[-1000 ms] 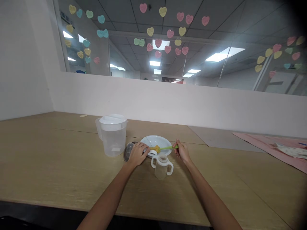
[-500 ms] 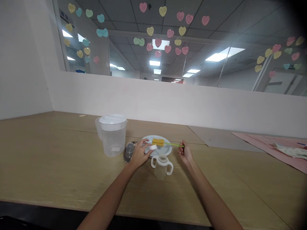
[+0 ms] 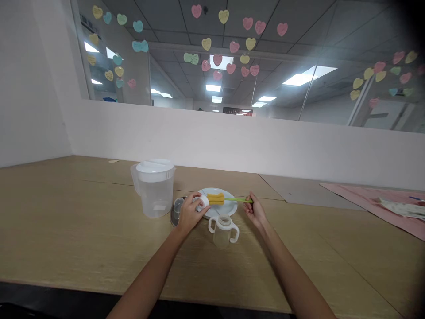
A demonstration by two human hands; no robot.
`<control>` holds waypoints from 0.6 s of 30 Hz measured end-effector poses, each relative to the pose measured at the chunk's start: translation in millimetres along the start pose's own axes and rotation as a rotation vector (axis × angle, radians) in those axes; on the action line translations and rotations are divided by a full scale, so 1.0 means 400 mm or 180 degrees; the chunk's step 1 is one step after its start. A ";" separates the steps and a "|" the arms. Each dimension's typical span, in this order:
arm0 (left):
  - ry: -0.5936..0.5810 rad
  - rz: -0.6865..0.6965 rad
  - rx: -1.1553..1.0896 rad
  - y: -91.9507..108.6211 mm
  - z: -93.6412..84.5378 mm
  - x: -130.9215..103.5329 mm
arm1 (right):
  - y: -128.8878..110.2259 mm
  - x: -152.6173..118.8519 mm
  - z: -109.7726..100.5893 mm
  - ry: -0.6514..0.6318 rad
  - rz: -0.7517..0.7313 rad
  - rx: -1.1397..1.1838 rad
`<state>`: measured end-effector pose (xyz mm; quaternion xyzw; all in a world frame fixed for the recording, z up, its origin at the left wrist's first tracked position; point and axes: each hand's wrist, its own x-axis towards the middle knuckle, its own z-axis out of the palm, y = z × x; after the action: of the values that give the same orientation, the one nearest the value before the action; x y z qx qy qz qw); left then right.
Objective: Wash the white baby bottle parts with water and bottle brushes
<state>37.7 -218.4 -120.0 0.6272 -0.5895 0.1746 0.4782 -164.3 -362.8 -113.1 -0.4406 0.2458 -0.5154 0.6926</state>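
Observation:
In my left hand (image 3: 190, 212) is a white bottle cap (image 3: 203, 201), pinched between thumb and fingers with its round opening facing right. My right hand (image 3: 255, 210) is closed on the thin green handle of a sponge brush (image 3: 216, 199). The brush's yellow head points left, its tip at or just inside the cap; which of the two I cannot tell. Both are above a white plate (image 3: 229, 208). Closer to me stands a clear baby bottle (image 3: 222, 235), upright and uncapped, with two white handles.
Left of my left hand stands a clear lidded pitcher (image 3: 156, 195). Beside it a small clear cup (image 3: 178, 206) sits on a round metal tray (image 3: 174, 218), partly hidden by the hand. A pink sheet (image 3: 361, 201) with a white cloth (image 3: 400, 208) lies far right.
My left hand has turned the cap so its opening faces the sponge. The yellow sponge head has shifted slightly left, up to the cap. The bottle stays put.

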 end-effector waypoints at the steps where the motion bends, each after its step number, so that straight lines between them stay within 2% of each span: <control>1: 0.0024 -0.0082 0.0018 -0.001 -0.003 0.002 | 0.000 -0.002 0.002 -0.0064 0.0021 -0.0018; 9: 0.0335 -0.0833 0.0287 -0.027 -0.015 0.008 | -0.006 -0.003 -0.005 -0.0041 -0.0125 0.0091; 11: 0.0337 -0.1137 0.0293 -0.041 -0.007 0.011 | -0.005 -0.004 -0.006 -0.0037 -0.0148 0.0080; 15: 0.0332 -0.2049 0.0104 -0.079 0.014 0.023 | -0.005 -0.008 -0.004 0.0001 -0.0140 0.0112; 18: 0.0221 -0.2253 0.0118 -0.099 0.019 0.026 | -0.008 -0.011 -0.002 0.0098 -0.0125 0.0203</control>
<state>73.6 -236.7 -131.2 0.7948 -0.3158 0.0300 0.5173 -168.1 -359.2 -111.2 -0.4151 0.2312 -0.5433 0.6922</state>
